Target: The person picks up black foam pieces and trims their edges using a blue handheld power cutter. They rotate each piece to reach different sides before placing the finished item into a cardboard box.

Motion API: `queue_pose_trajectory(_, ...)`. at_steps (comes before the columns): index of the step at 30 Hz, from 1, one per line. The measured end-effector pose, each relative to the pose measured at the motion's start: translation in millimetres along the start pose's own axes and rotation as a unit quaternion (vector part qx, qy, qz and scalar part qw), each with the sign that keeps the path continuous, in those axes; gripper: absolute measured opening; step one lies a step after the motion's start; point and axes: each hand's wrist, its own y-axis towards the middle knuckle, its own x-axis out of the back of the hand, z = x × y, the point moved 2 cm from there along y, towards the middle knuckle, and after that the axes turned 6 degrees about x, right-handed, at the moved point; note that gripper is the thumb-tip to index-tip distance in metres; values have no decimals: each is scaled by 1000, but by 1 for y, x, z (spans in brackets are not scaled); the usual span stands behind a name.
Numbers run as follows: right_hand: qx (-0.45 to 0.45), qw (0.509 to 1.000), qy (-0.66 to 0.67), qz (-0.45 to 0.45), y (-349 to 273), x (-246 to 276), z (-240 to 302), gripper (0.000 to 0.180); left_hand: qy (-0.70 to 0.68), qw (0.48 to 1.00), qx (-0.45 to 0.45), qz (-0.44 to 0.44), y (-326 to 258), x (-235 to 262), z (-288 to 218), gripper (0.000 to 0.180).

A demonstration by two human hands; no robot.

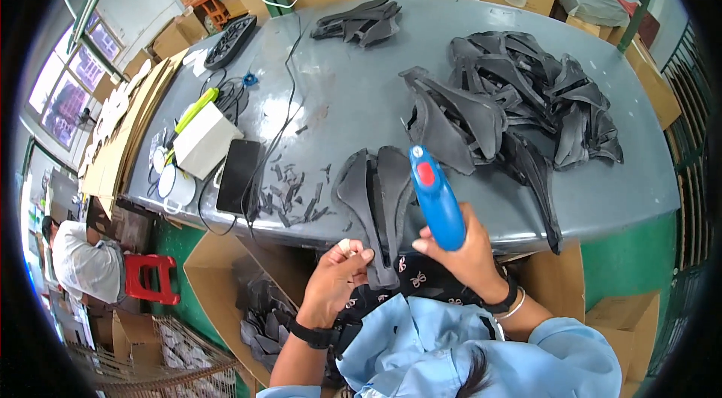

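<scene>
A black bicycle-saddle pad (392, 195) with a long slot down its middle lies at the table's near edge, its narrow end hanging over my lap. My left hand (337, 277) pinches that narrow end between thumb and fingers; a pale wrap shows on one finger. In my right hand (468, 251) is a blue hand-held power tool (440, 210) with a red button. Its front end points away from me, over the pad's right edge. Whether a blade there touches the pad cannot be made out.
More black saddle pads (511, 74) are heaped at the right, with a smaller stack (361, 20) at the back. Black scraps (289, 191) lie beside a phone (239, 176), a white mug (177, 186) and cables. A cardboard box (214, 266) stands below; a person (83, 262) sits far left.
</scene>
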Motion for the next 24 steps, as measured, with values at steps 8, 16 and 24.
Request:
queue_pose_trajectory(8,-26,997,-72,32,16,-21,7,52,98,990,-91,46,-25,-11,48,18)
queue_pose_trajectory(16,-27,998,42,49,22,-14,4,40,-27,999,-36,21,-54,-4,55,24)
queue_pose_trajectory(24,-33,987,139,68,14,-11,26,36,-178,966,-186,-10,-68,14,26,41)
